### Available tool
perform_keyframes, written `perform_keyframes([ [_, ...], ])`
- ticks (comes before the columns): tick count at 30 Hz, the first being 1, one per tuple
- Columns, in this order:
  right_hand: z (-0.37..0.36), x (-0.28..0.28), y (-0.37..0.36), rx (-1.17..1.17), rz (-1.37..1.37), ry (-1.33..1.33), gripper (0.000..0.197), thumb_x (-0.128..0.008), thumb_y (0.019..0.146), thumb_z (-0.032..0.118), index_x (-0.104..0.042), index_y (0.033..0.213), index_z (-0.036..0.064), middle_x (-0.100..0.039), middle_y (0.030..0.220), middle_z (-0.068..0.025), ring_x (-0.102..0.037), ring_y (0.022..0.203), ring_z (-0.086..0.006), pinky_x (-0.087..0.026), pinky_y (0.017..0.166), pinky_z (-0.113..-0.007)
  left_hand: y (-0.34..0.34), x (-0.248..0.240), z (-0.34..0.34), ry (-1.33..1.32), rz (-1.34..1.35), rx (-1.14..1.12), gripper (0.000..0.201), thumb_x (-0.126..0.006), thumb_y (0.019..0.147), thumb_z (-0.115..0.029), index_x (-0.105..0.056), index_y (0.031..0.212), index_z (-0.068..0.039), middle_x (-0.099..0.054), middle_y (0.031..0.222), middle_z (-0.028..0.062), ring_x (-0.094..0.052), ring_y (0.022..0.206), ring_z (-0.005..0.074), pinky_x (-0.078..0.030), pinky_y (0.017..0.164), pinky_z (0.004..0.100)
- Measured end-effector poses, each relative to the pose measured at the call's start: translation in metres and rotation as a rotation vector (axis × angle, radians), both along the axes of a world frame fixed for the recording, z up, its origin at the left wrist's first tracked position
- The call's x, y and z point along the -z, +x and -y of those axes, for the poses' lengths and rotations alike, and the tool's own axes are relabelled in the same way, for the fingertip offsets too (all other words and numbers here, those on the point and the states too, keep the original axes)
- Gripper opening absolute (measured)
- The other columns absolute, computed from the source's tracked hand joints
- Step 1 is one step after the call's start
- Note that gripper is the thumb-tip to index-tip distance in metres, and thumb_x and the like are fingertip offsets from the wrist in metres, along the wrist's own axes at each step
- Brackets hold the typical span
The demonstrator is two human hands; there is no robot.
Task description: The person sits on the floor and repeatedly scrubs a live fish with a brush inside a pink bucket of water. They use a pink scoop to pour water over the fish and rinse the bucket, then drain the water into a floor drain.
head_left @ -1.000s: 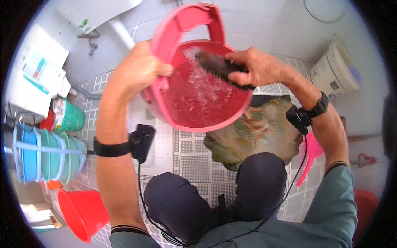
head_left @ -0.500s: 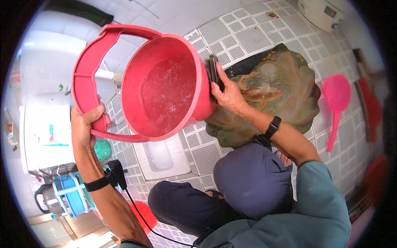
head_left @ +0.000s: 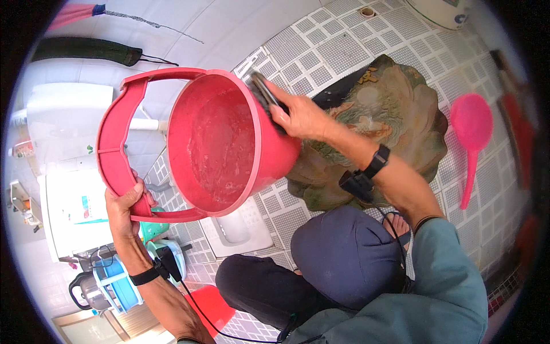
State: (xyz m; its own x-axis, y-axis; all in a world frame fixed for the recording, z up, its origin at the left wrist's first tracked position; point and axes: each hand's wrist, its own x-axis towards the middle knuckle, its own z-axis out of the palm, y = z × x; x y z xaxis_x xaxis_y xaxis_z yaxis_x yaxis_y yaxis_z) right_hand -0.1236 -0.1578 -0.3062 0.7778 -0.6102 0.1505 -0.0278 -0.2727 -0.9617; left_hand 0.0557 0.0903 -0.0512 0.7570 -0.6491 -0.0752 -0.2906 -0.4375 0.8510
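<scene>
Left hand (head_left: 127,203) clenched round handle (head_left: 116,166) of red bucket (head_left: 279,152) — tilted above floor (head_left: 338,49), water (head_left: 222,143) inside. Right forearm (head_left: 349,143) slants inward — right hand (head_left: 301,116) gripping dark brush (head_left: 265,94) at bucket's outer side.

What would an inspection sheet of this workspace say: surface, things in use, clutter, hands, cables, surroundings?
Surface: tiled floor, mat lying on it; wetness unclear.
Things in use: bucket with water inside; brush at its outer side, contact unclear.
Clutter: pink scoop right of the mat; red pail at lower left, partly hidden.
Hands: left hand grips the bucket's handle; right hand grips the brush.
Cables: left cable and right cable hang from the wrists.
Surroundings: white wall; basins and kettle at left.
</scene>
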Motion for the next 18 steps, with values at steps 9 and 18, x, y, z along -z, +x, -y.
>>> perform_keyframes([
  [9,-0.006,0.132,0.006,0.03,-0.241,0.102,0.068,-0.043,0.092,0.038,-0.03,0.149,0.0047,-0.063,0.098,-0.0342,-0.063,0.092,-0.0466,-0.049,0.088,-0.048,0.005,0.001,0.004,0.044,-0.006,0.013,0.029,-0.067,0.08,-0.003,-0.052,0.104,0.003,-0.059,0.074,0.0097,-0.059,0.055,0.0211,-0.052,0.051,0.0335],
  [18,-0.002,0.04,0.007,0.014,-0.175,0.189,0.062,-0.039,0.094,0.034,-0.027,0.151,0.0107,-0.066,0.085,-0.0284,-0.064,0.082,-0.0443,-0.049,0.08,-0.049,-0.005,-0.001,0.001,-0.006,0.036,-0.024,0.029,-0.068,0.077,-0.001,-0.054,0.101,0.005,-0.059,0.074,0.0117,-0.06,0.055,0.023,-0.052,0.051,0.0347],
])
